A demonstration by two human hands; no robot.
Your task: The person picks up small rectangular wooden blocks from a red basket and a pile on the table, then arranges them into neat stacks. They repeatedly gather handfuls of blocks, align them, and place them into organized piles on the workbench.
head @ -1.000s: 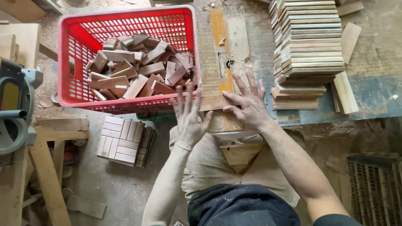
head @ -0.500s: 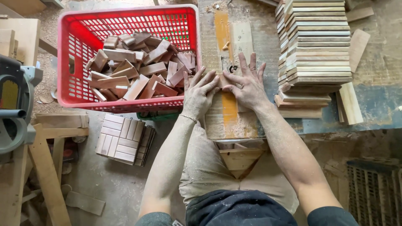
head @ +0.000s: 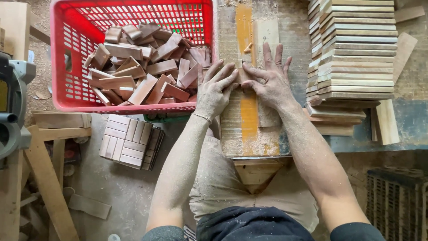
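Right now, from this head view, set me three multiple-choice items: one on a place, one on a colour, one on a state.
1. Where does the basket of wooden blocks sit?
A. beside the left hand
B. beside the right hand
C. on the floor

2. What colour is the basket?
A. blue
B. red
C. green

3. How are both hands?
A. clenched in fists
B. lifted in the air
C. pressed flat, fingers spread

Answers:
1 A: the basket lies just beyond the left hand.
2 B: its plastic walls are red.
3 C: the left hand and right hand lie flat on the sawdust-covered board.
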